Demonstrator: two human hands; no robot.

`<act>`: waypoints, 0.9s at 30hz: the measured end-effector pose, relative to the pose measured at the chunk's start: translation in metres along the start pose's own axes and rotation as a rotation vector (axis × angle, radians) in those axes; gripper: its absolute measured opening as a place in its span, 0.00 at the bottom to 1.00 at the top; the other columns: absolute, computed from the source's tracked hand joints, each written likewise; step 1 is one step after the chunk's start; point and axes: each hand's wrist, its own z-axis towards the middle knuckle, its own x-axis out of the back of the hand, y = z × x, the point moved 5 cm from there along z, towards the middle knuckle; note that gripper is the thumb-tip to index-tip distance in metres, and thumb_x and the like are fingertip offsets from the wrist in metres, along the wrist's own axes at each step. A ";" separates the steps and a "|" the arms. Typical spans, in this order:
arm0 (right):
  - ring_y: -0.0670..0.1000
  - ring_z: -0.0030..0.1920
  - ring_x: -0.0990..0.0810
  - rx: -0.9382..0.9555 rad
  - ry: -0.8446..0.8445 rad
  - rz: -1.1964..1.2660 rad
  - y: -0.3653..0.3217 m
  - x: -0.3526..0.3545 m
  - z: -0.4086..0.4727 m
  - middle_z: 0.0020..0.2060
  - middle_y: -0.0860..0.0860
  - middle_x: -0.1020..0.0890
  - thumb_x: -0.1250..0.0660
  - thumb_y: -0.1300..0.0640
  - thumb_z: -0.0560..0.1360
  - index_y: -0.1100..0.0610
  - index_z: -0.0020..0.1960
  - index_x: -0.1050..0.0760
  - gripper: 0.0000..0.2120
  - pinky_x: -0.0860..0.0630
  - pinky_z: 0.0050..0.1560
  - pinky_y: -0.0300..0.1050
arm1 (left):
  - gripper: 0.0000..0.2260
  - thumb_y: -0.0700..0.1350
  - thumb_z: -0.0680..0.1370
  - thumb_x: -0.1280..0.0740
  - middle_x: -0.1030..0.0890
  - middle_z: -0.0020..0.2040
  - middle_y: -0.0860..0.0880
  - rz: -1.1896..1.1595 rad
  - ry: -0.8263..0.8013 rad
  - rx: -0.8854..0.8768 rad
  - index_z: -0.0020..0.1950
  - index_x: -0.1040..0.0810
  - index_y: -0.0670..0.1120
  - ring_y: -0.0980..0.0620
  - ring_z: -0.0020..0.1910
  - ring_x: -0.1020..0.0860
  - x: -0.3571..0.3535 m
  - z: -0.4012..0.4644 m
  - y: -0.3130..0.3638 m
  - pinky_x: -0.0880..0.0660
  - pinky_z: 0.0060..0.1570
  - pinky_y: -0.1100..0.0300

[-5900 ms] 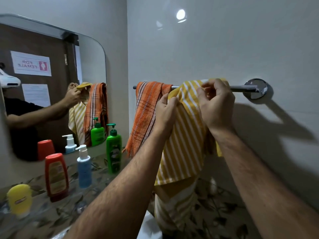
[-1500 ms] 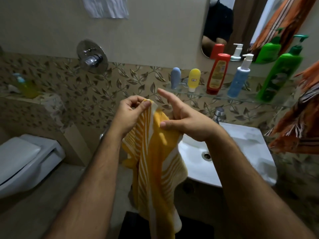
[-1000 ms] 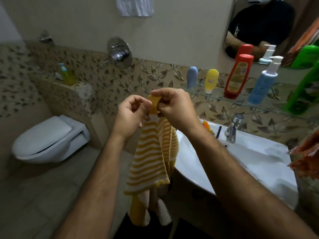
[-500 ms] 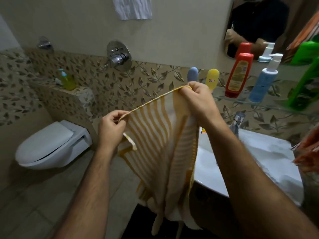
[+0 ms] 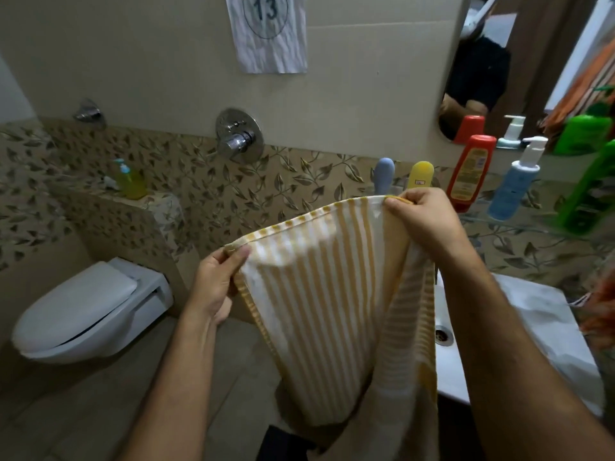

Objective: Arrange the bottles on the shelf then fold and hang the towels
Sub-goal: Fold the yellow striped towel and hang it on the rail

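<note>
Head view. A yellow-and-white striped towel (image 5: pixel 319 294) is held up in front of the person, over the floor and beside the white sink (image 5: pixel 532 331). The left hand (image 5: pixel 216 281) pinches the left end of the top hem between thumb and fingers; the right hand (image 5: pixel 422 221) grips the right end, fingers curled over the fabric. The stretched hem runs left to right and slopes upward toward the right hand, which is higher and farther from the camera. The towel's long axis hangs downward from this hem; the stripes run vertically on the spread panel, and a second layer falls bunched below the right hand, reaching lower than the spread part.

The fold is judged to be in progress: the next move most likely brings one held end across to the other, so the level and separation of the two hands govern whether the edges meet squarely.

Bottles stand upright in a row on the glass shelf (image 5: pixel 519 224) behind the right hand: blue-grey (image 5: pixel 384 174), yellow (image 5: pixel 421 174), red (image 5: pixel 471 171), blue pump (image 5: pixel 515 184), green (image 5: pixel 592 191).
</note>
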 end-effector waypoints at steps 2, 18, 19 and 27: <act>0.50 0.38 0.22 -0.006 -0.015 -0.025 0.001 -0.013 -0.003 0.35 0.53 0.20 0.33 0.50 0.78 0.58 0.42 0.19 0.12 0.24 0.38 0.45 | 0.04 0.42 0.72 0.26 0.14 0.39 0.46 0.030 0.039 0.001 0.44 0.17 0.44 0.53 0.38 0.16 -0.007 0.002 0.002 0.20 0.36 0.61; 0.39 0.39 0.21 0.160 -0.262 0.241 -0.015 -0.094 -0.053 0.37 0.45 0.17 0.31 0.57 0.77 0.52 0.44 0.17 0.06 0.25 0.38 0.33 | 0.21 0.40 0.76 0.28 0.17 0.43 0.54 0.480 -0.234 -0.262 0.67 0.23 0.50 0.62 0.41 0.21 -0.055 -0.003 -0.013 0.25 0.46 0.69; 0.39 0.40 0.21 0.150 -0.325 0.281 -0.014 -0.096 -0.055 0.37 0.45 0.16 0.32 0.58 0.78 0.52 0.44 0.17 0.07 0.25 0.39 0.33 | 0.26 0.39 0.76 0.29 0.19 0.40 0.54 0.451 -0.351 -0.226 0.72 0.29 0.53 0.58 0.40 0.23 -0.060 -0.005 -0.015 0.26 0.47 0.67; 0.48 0.41 0.21 0.037 -0.437 0.387 0.007 -0.090 -0.060 0.38 0.51 0.18 0.31 0.57 0.77 0.56 0.45 0.20 0.04 0.25 0.42 0.43 | 0.06 0.34 0.76 0.31 0.18 0.38 0.52 0.435 -0.442 -0.201 0.46 0.19 0.43 0.63 0.37 0.21 -0.076 -0.009 -0.014 0.26 0.40 0.70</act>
